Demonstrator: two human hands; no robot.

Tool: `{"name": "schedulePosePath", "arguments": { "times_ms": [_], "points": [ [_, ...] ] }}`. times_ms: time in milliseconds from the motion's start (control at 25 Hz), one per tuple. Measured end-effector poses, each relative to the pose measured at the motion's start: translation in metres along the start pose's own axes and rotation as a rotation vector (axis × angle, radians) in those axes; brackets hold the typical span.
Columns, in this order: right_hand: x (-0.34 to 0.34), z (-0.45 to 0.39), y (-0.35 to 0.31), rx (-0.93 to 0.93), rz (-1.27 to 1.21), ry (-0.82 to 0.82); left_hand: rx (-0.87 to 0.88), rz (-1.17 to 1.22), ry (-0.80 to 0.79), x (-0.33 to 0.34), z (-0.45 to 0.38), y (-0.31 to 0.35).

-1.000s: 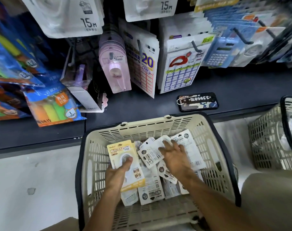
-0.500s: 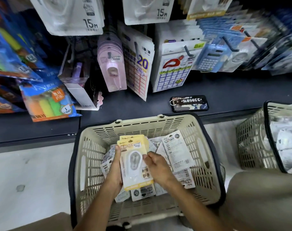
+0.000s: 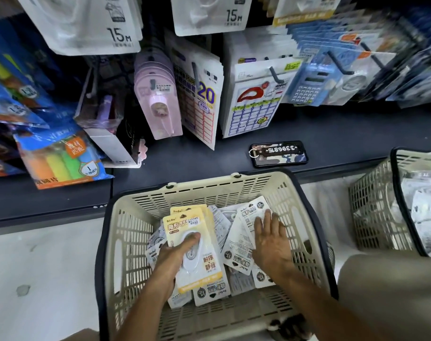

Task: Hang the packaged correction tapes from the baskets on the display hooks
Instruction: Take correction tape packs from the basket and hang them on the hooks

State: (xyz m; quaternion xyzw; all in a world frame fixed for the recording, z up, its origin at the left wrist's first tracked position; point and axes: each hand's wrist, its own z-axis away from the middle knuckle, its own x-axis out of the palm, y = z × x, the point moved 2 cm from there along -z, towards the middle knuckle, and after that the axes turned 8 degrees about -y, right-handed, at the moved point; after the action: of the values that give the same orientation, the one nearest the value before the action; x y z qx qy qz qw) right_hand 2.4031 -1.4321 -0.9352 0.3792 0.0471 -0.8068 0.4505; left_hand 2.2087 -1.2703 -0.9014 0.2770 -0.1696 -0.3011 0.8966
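Head view shows the job at an early, gathering stage: the left hand (image 3: pixel 171 262) has its grip wrapped round a small stack of yellow-carded correction tapes (image 3: pixel 192 247), thumb across the blister on the front card, held just above the cream basket (image 3: pixel 126 242). The right hand (image 3: pixel 271 239) lies flat with fingers straight on a white pack (image 3: pixel 252 212) among the loose packs (image 3: pixel 236 259) in the basket, gripping nothing yet. Many packs are left there, mostly face down, and a second basket (image 3: pixel 371 212) to the right looks full of pale packs too, though it is cut off at the frame edge, so I cannot be sure what they are. Display hooks (image 3: pixel 274 73) on the wall above already carry other stationery; none of the held tapes is on a hook. My judgement: nearly all hanging remains.
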Motion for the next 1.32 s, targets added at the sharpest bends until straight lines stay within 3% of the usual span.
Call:
{"name": "schedulePosePath", "arguments": {
  "times_ms": [120,240,320,400,480,560,680,880,1080,1200,1320],
  "points": [
    [0.003,0.000,-0.017,-0.007,-0.001,0.070,-0.005,0.015,-0.006,-0.002,-0.004,-0.001],
    [-0.023,0.007,0.010,0.070,-0.276,0.128,0.015,0.005,-0.005,0.000,0.001,0.003],
    [-0.036,0.012,0.046,0.097,-0.735,0.106,0.043,-0.018,0.000,0.006,0.009,0.009],
    [-0.053,0.035,0.068,-0.023,-1.317,-0.020,0.069,0.015,-0.023,0.014,0.018,0.017],
    [-0.071,0.063,0.074,-0.215,-1.554,-0.099,0.108,0.027,-0.057,0.025,0.032,0.028],
    [-0.091,0.088,0.073,-0.365,-1.622,-0.017,0.157,0.065,-0.095,0.036,0.051,0.042],
    [-0.131,0.119,0.080,-0.518,-1.671,0.245,0.266,0.127,-0.155,0.049,0.079,0.081],
    [-0.230,0.167,0.093,-0.747,-1.844,0.531,0.611,0.244,-0.225,0.048,0.155,0.206],
    [-0.307,0.193,0.116,-0.710,-1.925,0.746,0.910,0.204,-0.341,0.034,0.224,0.290],
    [-0.311,0.196,0.132,-0.607,-1.821,0.771,0.943,0.224,-0.380,0.038,0.225,0.298],
    [-0.300,0.199,0.140,-0.631,-1.783,0.762,0.941,0.218,-0.387,0.050,0.216,0.295]
  ]
}}
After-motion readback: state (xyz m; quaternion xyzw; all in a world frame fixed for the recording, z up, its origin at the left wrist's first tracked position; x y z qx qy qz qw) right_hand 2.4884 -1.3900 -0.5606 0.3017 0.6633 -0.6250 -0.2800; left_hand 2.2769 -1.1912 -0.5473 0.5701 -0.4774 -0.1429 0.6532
